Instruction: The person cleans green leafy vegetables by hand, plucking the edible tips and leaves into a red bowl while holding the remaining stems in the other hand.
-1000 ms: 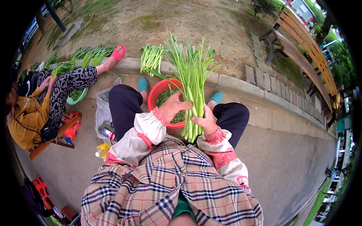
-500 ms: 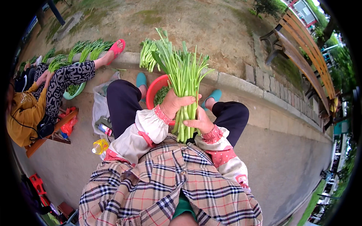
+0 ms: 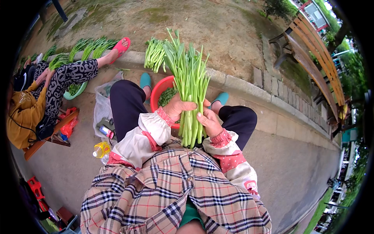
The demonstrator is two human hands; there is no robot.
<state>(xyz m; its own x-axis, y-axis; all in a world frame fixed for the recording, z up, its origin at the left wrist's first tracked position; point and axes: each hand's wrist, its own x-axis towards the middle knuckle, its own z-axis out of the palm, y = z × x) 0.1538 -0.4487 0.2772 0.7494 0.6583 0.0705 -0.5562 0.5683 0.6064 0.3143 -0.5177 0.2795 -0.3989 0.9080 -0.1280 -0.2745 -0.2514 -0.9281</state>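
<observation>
Upright in front of my lap is a bunch of long green vegetable stalks (image 3: 191,89), leafy at the top and bare at the cut lower ends. My left hand (image 3: 177,107) is wrapped round its left side, thumb across the stalks. On the right side my right hand (image 3: 210,121) is closed on the same bunch a little lower, its thumb pressed to the stalks and its other fingers partly hidden. Just beyond, between my feet, stands a red basin (image 3: 156,93) with green leaves (image 3: 166,97) inside, partly covered by my left hand and the bunch.
Another bunch of stalks (image 3: 154,56) lies by the kerb (image 3: 249,90). At left a seated person (image 3: 27,113) holds greens (image 3: 59,61) beside a pale green basin (image 3: 80,91). A yellow-labelled bottle (image 3: 102,149) and plastic bag (image 3: 102,113) lie near my left leg. A wooden bench (image 3: 311,64) stands right.
My right hand has shifted slightly up and to the right along the bunch. The stalks that fanned out at the upper right now sit closer together. My left hand keeps its hold.
</observation>
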